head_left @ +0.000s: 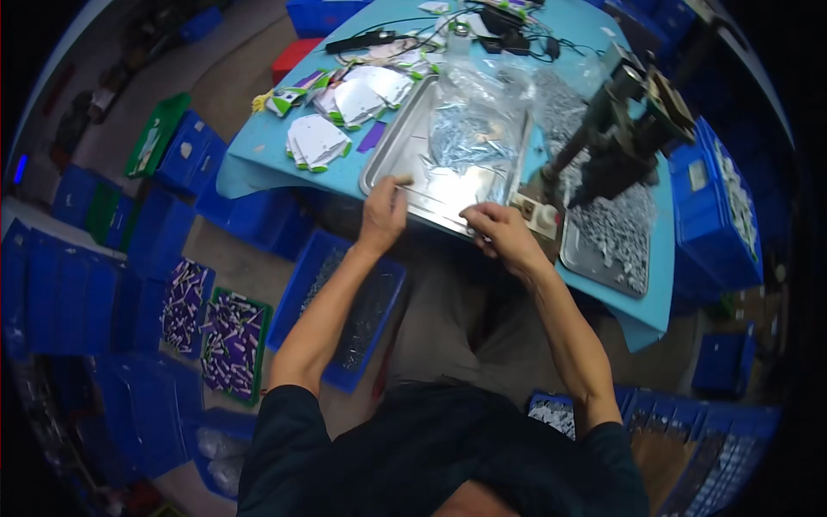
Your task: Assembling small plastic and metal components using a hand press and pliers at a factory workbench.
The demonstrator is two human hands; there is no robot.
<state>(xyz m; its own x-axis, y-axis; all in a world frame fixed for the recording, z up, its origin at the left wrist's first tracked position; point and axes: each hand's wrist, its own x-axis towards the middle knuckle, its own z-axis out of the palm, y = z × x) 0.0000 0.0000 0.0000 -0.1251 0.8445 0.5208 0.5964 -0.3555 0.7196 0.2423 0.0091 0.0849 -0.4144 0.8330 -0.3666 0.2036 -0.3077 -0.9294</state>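
A shallow metal tray [385, 164] lies at the table's near edge. In it rests a clear plastic bag [482, 95] with many thin silvery metal pieces [469, 138] in and around it. My left hand [383, 217] is at the tray's near left corner, thumb and forefinger apart, fingertips slightly blurred. Over the near right edge, my right hand [501, 231] has its thumb and fingers pinched together. Whatever may be between them is too small to make out. Close to the right hand stands a dark bench press [603, 129] with a pale switch box [536, 215] at its base.
White and green cut pieces [362, 95] are piled on the blue-covered table [258, 159]. Right of the press, another tray [607, 246] holds many small metal parts. Cables and a black tool [366, 40] lie at the back. Blue bins [362, 345] stand around my legs.
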